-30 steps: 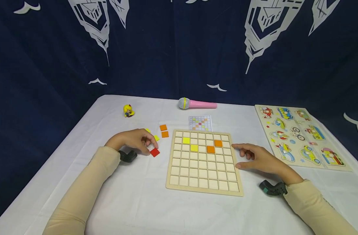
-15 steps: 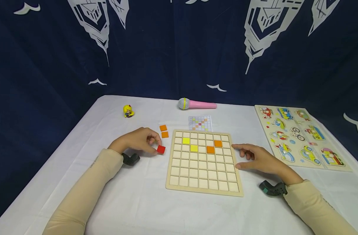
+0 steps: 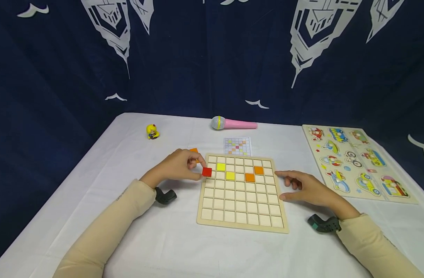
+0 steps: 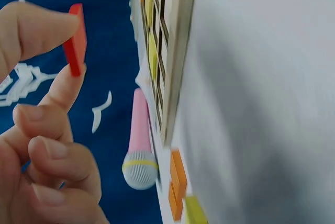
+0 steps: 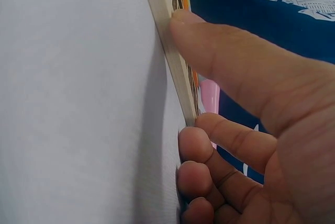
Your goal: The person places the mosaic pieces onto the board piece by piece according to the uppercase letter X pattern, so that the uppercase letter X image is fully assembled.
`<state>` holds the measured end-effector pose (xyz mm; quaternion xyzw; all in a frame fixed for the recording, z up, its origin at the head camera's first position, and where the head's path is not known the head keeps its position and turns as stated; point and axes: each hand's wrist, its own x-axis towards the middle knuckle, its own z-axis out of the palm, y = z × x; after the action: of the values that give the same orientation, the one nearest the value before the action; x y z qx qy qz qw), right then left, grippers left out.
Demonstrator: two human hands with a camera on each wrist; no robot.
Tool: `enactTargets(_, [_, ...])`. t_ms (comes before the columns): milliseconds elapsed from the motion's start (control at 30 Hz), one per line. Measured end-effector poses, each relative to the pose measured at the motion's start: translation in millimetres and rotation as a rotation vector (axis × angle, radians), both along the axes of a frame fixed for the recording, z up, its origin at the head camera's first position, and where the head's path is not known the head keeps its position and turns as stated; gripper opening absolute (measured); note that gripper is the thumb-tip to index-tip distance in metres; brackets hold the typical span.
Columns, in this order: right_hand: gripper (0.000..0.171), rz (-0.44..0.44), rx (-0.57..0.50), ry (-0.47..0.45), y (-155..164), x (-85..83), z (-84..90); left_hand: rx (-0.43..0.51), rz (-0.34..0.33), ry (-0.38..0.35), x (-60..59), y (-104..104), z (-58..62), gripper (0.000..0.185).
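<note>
My left hand [image 3: 178,165] pinches a red square tile [image 3: 207,172] between thumb and index finger, over the left edge of the wooden grid board [image 3: 241,227]. In the left wrist view the red tile [image 4: 78,41] is held on edge, while the other fingers curl loosely below it. Two yellow tiles [image 3: 230,175] and two orange tiles [image 3: 250,177] lie in the board's upper squares. At the board's right edge rests my right hand [image 3: 307,188]; its thumb [image 5: 196,38] and index finger touch the rim, and the remaining fingers are bent and hold nothing.
Loose orange tiles [image 4: 178,174] and a yellow tile [image 4: 195,211] lie left of the board, partly behind my left hand in the head view. Behind the board are a printed pattern card [image 3: 237,146], a pink microphone [image 3: 240,123] and a yellow-haired figurine [image 3: 152,131]. A picture puzzle [image 3: 347,168] lies at right.
My left hand has lifted the red tile from the table and carried it right, over the board's left edge. The right hand has stayed at the right rim.
</note>
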<state>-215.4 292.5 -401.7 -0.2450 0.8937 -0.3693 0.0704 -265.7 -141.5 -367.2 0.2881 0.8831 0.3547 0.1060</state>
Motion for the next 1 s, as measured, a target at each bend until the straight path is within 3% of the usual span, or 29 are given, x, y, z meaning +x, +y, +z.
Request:
enactTargets(200, [0.070, 0.005, -0.011, 0.000, 1, 0.0, -0.9, 0.027, 0.015, 0.048, 5.5, 19, 1.0, 0.025])
enactTargets(433, [0.070, 0.005, -0.007, 0.002, 2, -0.5, -2.4, -0.017, -0.004, 0.051, 11.4, 41, 0.2, 0.027])
enactTargets(700, [0.070, 0.001, -0.003, 0.001, 2, -0.3, -2.4, -0.051, 0.005, 0.132, 14.1, 68, 5.0, 0.027])
enactTargets(1000, [0.070, -0.001, -0.008, 0.002, 0, -0.4, -0.8, -0.058, 0.003, 0.099, 15.7, 93, 5.5, 0.028])
